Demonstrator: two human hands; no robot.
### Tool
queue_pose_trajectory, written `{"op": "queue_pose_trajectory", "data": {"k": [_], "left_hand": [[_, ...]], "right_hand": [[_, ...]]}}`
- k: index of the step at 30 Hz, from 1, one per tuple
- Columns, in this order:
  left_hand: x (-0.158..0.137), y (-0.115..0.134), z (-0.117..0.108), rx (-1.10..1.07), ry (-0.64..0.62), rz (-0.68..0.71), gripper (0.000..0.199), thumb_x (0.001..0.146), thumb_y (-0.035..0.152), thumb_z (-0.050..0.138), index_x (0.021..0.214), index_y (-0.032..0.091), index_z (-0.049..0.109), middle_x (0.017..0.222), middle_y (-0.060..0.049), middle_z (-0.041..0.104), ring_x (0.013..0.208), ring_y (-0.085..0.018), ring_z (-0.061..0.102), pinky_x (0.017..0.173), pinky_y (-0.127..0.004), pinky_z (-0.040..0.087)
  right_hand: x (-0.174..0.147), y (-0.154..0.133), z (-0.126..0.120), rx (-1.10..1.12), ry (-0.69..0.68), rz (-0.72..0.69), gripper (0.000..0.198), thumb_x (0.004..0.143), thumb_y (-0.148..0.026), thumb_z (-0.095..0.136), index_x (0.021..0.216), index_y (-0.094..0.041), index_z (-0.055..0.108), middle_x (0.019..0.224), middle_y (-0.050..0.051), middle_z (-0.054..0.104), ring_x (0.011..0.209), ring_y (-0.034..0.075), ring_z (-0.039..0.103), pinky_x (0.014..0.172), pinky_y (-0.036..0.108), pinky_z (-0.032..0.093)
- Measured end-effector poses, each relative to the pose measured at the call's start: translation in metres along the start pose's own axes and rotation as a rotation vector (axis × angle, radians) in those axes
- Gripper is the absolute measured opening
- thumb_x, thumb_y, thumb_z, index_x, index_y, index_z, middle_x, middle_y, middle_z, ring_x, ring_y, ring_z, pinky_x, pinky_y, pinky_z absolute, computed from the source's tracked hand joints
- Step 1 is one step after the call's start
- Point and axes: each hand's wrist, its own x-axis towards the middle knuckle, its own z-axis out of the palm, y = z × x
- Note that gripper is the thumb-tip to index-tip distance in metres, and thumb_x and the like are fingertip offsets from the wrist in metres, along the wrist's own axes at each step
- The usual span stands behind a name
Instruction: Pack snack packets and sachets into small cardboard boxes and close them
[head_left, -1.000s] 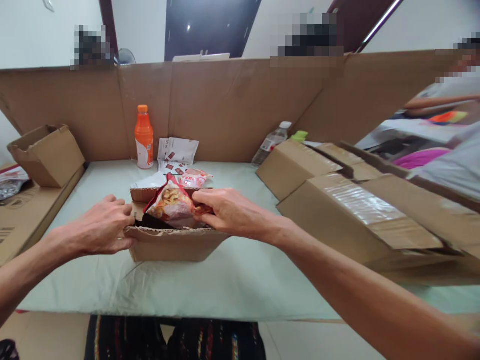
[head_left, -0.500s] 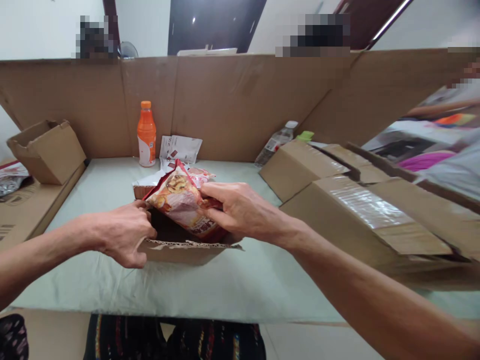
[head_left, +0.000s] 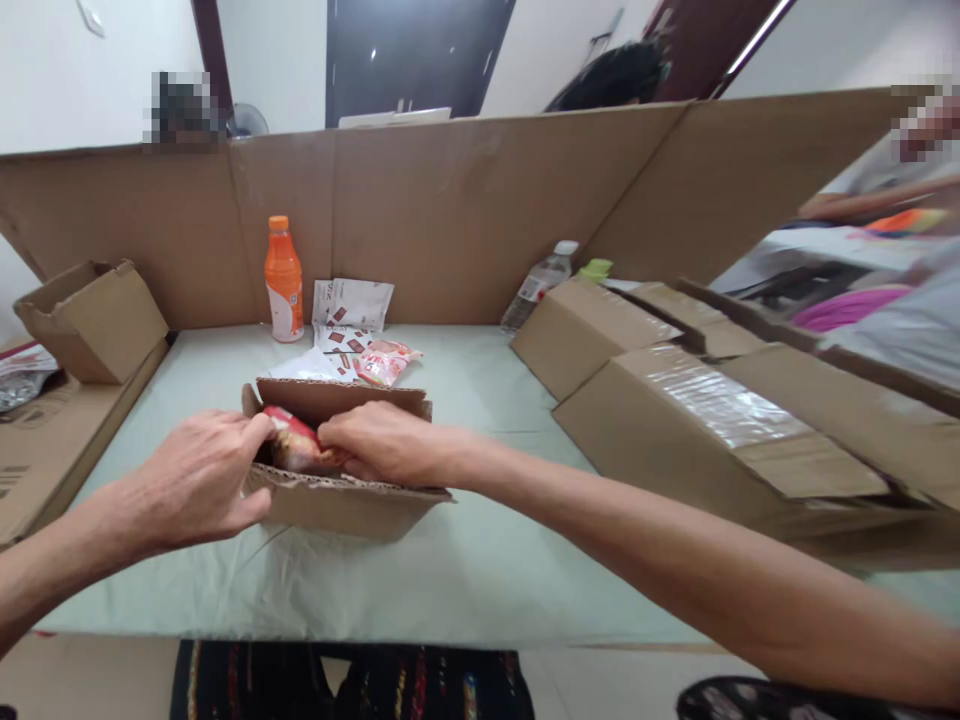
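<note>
A small open cardboard box [head_left: 337, 508] stands on the cloth-covered table in front of me. Inside it lies a red and cream snack bag [head_left: 294, 440], mostly below the rim. My right hand [head_left: 382, 440] reaches in from the right, its fingers closed on the bag; the fingertips are partly hidden. My left hand [head_left: 206, 475] is closed over the box's left edge, thumb outside and fingertips beside the bag's red corner. Just behind the box lie a pink snack packet [head_left: 386, 362] and white printed pouches [head_left: 352, 305].
An orange drink bottle [head_left: 283, 285] stands at the back by a cardboard partition [head_left: 450, 200]. Larger cardboard boxes [head_left: 637, 420] fill the right, with a clear plastic bottle [head_left: 538, 290] behind them. Another open box [head_left: 112, 325] is at left. Other people are beyond the partition and at right.
The snack bag has gone down into the box with my right hand, which moved left and lower. My left hand has shifted slightly left, staying at the box's left edge.
</note>
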Motion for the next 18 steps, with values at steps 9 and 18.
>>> {"op": "queue_pose_trajectory", "data": {"k": [9,18], "left_hand": [[0.026,0.023,-0.001,-0.055,-0.325,0.24,0.009,0.077,0.011,0.062,0.08,0.019,0.066,0.079,-0.008,0.072,0.075,-0.028,0.068,0.07,-0.039,0.05],[0.02,0.02,0.011,-0.138,-0.319,0.287,0.018,0.082,0.006,0.059,0.089,0.021,0.068,0.089,-0.007,0.073,0.081,-0.028,0.068,0.075,-0.04,0.05]], "right_hand": [[-0.017,0.017,-0.007,0.298,-0.078,-0.226,0.022,0.097,-0.013,0.057,0.108,-0.02,0.075,0.109,0.005,0.078,0.094,0.017,0.069,0.081,0.027,0.048],[0.003,0.193,0.028,0.739,0.715,0.462,0.039,0.092,-0.048,0.068,0.066,-0.02,0.06,0.059,0.005,0.065,0.054,0.016,0.064,0.047,0.025,0.044]]}}
